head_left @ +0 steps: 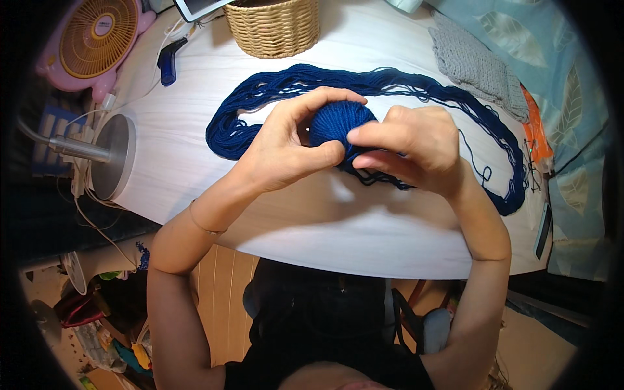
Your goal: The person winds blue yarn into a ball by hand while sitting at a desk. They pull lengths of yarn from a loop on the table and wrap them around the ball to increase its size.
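A ball of blue yarn [339, 122] is held up over the middle of the table. My left hand [286, 140] grips it from the left, with the thumb below and the fingers around its top. At its right side my right hand [416, 146] is closed, thumb and fingers pinched near the ball's surface; the strand there is too hidden to make out. Behind both hands a long loop of dark blue yarn [299, 77] lies spread on the table, reaching round to the right. A loose strand curls inside the loop's right end.
A wicker basket [274, 27] stands at the back, with a blue-handled tool [169, 65] to its left. Further left are a pink fan [97, 36] and a round lamp base [116, 159]. Grey knitting [478, 65], an orange bag [538, 127] and a phone [542, 231] line the right side.
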Demonstrator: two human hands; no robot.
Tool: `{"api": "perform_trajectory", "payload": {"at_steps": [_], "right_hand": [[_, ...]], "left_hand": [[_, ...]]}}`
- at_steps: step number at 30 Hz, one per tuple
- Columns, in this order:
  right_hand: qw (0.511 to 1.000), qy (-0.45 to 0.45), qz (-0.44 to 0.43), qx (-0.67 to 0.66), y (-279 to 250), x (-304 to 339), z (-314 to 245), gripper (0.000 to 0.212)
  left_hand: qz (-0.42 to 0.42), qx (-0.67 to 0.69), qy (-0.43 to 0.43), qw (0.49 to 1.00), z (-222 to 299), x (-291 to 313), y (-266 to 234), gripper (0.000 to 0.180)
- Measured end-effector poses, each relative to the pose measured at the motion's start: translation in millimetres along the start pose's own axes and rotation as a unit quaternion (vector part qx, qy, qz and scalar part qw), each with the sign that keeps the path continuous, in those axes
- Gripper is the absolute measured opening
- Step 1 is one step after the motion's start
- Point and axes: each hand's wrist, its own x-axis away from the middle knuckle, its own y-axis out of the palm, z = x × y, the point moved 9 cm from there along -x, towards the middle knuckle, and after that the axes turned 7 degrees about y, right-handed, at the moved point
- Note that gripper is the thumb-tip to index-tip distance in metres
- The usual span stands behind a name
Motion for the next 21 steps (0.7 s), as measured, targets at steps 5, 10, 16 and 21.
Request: {"api": "perform_trajectory", "payload": {"at_steps": [5,10,16,21], "right_hand": [[0.971,0.145,-0.178,0.068,-4,-5,7,0.026],[0.938,0.145,-0.314,0.036,33,13,-11,0.024],[0.953,0.154,-0.242,-0.101,37,10,-16,0.012],[0.973,0.182,-0.136,-0.031,6,-4,11,0.008]], "left_hand": [[0.020,-0.026,0.037,0.999,7,-3,-6,0.045],[0.041,-0.030,0.061,0.997,5,-2,-13,0.044],[0.028,-0.047,0.052,0.997,1,-2,-8,0.044],[-0.012,-0.059,0.016,0.998,1,0,-1,0.052]]}}
